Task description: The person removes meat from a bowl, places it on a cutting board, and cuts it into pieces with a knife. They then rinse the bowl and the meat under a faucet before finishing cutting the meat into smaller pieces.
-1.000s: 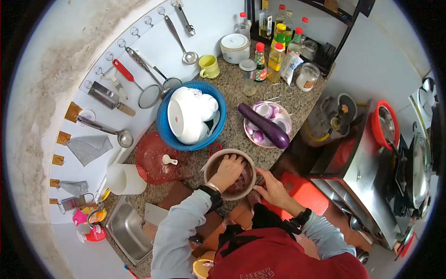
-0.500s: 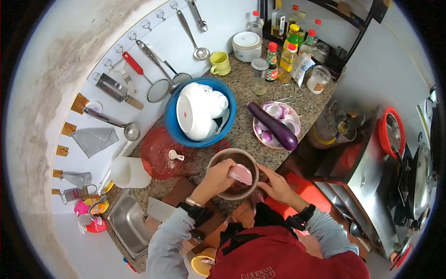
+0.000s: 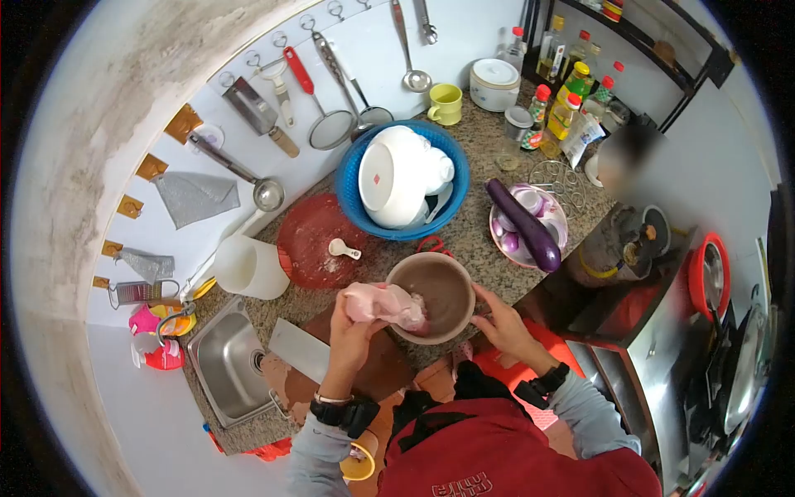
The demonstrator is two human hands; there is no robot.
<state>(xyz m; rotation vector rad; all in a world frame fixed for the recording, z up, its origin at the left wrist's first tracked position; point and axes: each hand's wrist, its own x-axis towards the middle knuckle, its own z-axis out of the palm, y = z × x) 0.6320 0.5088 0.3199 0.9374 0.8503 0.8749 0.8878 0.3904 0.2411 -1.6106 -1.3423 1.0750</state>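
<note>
Pale pink raw meat (image 3: 377,303) is held in my left hand (image 3: 351,341), its fingers closed around the left end. The other end of the meat hangs over the left rim of a grey-brown bowl (image 3: 451,290). My right hand (image 3: 507,330) grips that bowl by its right side, at the rim. Under and left of my left hand is a brown cutting board (image 3: 383,358). A wide cleaver blade (image 3: 300,349) lies at the board's left side.
Behind the bowl are a red lid (image 3: 310,248), a blue basket (image 3: 348,186) of white dishes, and a plate with an eggplant (image 3: 526,225) and cut onions. A steel sink (image 3: 228,360) is at left. Several bottles (image 3: 563,116) stand at the back right.
My left hand has lifted the meat up and leftward from inside the bowl to its left rim. My right hand stays on the bowl. The whole view has shifted.
</note>
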